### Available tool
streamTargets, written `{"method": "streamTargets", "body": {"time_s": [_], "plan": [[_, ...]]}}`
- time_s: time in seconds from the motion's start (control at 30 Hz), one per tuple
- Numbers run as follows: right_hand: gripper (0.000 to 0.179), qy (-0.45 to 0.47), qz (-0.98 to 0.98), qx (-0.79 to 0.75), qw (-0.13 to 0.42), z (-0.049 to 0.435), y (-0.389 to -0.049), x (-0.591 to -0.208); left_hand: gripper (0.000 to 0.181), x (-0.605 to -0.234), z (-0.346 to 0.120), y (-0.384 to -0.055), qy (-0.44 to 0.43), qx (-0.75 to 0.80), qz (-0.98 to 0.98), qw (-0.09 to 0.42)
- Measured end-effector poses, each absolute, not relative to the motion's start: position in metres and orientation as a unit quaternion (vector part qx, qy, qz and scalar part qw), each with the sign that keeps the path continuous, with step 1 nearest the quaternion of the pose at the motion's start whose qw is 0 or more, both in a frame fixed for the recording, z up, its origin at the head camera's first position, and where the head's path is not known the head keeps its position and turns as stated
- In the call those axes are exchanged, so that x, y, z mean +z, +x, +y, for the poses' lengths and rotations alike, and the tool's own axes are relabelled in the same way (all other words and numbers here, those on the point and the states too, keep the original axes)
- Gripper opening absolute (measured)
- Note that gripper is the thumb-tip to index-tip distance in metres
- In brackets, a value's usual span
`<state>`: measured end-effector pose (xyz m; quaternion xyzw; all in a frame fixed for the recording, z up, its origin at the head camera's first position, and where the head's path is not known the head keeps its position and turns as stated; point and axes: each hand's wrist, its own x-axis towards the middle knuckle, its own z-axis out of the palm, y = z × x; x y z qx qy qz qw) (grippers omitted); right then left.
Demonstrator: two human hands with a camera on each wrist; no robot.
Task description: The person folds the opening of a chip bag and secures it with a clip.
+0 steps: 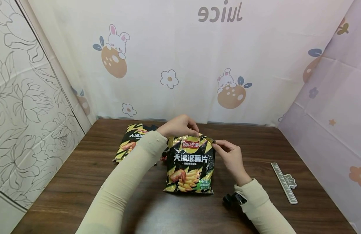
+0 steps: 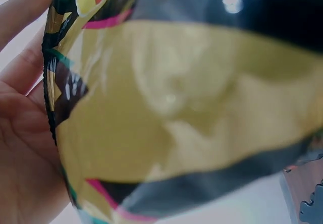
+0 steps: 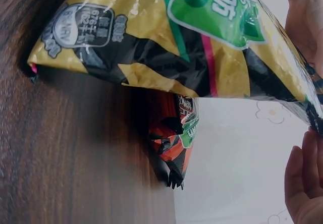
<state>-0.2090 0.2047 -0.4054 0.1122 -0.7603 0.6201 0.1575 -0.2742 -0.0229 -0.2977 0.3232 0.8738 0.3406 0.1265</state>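
A yellow-and-black Lay's chip bag (image 1: 190, 162) stands near the middle of the table, its printed front toward me. My left hand (image 1: 180, 126) reaches over and pinches its top edge. At the top right corner, my right hand (image 1: 229, 160) pinches the bag between thumb and fingers. The right wrist view shows the chip bag's lower part (image 3: 151, 57) close up, with my right hand (image 3: 305, 176) at its corner. In the left wrist view the bag (image 2: 151, 108) fills most of the frame, hiding part of my left hand (image 2: 30, 128).
Another yellow-and-black chip bag (image 1: 126, 143) lies at the back left, partly behind my left sleeve. A red-and-black bag (image 3: 171, 133) is behind the held one. On the right lies a pale green ruler-like clip (image 1: 284, 183). A patterned curtain (image 1: 168, 48) hangs behind the table (image 1: 89, 182).
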Motion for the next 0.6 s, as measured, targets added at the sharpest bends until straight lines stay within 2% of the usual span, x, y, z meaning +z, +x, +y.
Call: {"method": "streamTargets", "body": {"time_s": [0.2,0.6], "plan": [[0.029,0.115,-0.767,0.618,0.13,0.208,-0.208,-0.406,0.011,-0.297,-0.023,-0.273,0.319,0.342,0.875,0.129],[0.048,0.102,-0.756,0.646,0.027,0.215,-0.208,-0.396,0.011,-0.298,-0.026,-0.277,0.316,0.352,0.87,0.137]]}}
